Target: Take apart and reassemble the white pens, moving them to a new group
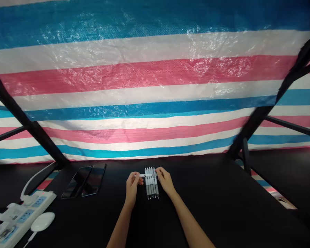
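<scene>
Well, the left hand [132, 187] and right hand [165, 181] each pinch one end of a white pen [142, 175], a narrow grip with it lying level and square across a row of pens [152, 188] on the black table [209, 199]; two phones [84, 181] lie left of that row, a power strip [23, 215] further left

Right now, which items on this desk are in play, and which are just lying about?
In play: left hand, right hand, crosswise white pen, row of white-and-grey pens.

Lying about: dark phone, second dark phone, power strip, white oval device.
</scene>
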`<state>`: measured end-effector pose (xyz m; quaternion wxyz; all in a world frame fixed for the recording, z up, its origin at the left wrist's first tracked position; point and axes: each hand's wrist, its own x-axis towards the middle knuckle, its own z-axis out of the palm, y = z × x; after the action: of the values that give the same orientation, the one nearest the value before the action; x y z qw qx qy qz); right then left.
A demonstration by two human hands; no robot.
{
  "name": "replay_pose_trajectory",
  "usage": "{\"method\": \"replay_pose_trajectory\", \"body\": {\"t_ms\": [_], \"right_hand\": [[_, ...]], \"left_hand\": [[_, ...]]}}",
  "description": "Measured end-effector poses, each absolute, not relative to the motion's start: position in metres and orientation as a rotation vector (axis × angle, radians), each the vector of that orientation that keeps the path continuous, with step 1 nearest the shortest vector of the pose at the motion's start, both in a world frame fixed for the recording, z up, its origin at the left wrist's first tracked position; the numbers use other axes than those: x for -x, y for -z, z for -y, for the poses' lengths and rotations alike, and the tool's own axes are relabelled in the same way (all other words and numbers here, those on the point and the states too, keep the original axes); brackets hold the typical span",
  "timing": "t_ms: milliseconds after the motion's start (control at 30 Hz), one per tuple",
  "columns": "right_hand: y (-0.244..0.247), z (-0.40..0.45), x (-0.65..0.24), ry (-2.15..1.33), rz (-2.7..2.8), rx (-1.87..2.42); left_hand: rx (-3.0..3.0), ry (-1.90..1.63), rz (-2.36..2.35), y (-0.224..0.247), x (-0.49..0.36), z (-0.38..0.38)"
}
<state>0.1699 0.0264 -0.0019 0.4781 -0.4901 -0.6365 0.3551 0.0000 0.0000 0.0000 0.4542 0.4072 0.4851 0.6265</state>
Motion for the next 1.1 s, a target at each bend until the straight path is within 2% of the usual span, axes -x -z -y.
{"method": "replay_pose_trajectory", "body": {"t_ms": [233,533,767,1100], "right_hand": [[0.009,-0.022,-0.172,-1.012,1.408,1.031],[0.005,-0.013,-0.171,-0.991,1.535,1.257],[0.007,-0.019,-0.172,-1.075,1.414,1.082],[0.001,-0.020,-0.176,-1.125,1.330,1.064]], "left_hand": [[-1.026,-1.533,-1.237,-0.004,0.001,0.001],[-1.068,-1.497,-1.231,-0.010,0.000,0.007],[-1.077,-1.460,-1.235,-0.015,0.000,0.011],[-1.119,-1.406,-1.219,-0.017,-0.001,0.012]]}}
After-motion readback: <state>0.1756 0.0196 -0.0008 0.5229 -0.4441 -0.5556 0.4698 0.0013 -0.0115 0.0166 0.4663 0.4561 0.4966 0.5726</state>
